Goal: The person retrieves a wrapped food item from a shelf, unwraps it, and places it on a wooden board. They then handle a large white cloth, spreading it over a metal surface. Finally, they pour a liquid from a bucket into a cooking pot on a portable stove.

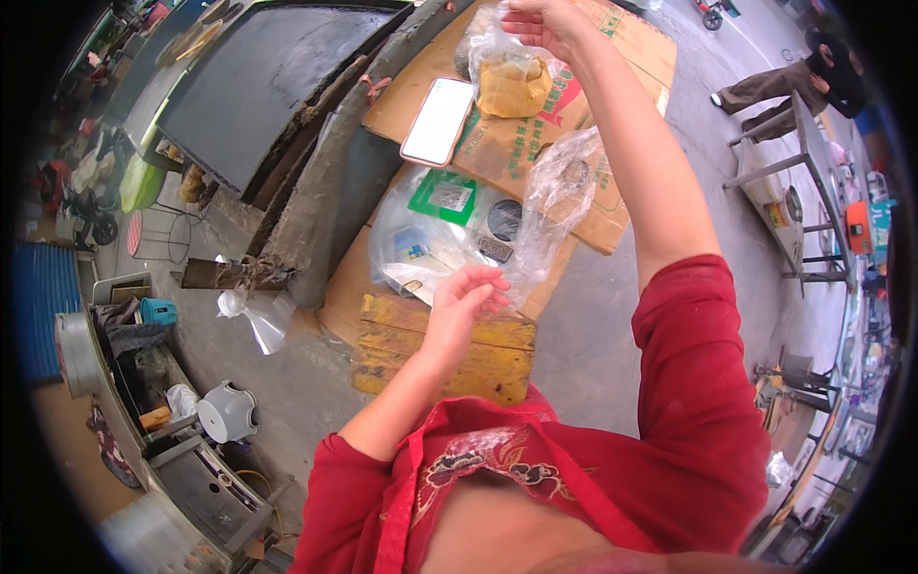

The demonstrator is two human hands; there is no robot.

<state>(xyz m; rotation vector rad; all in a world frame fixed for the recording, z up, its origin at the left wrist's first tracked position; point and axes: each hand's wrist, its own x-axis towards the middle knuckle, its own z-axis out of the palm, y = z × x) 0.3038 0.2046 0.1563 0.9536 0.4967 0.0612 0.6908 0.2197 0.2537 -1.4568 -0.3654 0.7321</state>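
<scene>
At the top edge, my right hand (543, 27) grips the upper part of a clear plastic bag (488, 49). A brownish-yellow block-like mass (514, 87) sits in that bag, over the printed cardboard (566, 136). My left hand (467, 301) is loosely curled above the near end of a crumpled clear plastic bag (559, 194); whether it pinches the film is unclear. Beyond it lies a large clear bag (387, 237) holding a green-framed card with a printed code (445, 195) and other flat items. A phone with a bright white screen (437, 122) rests on the cardboard.
A yellow-painted wooden board (445, 344) lies nearest my body. To the left stands a wide black griddle plate (280, 79) with a rough edge beam (323, 172). A grey plastic stool (227, 411) is at lower left. One person (789, 82) stands by a metal-framed table (803, 154).
</scene>
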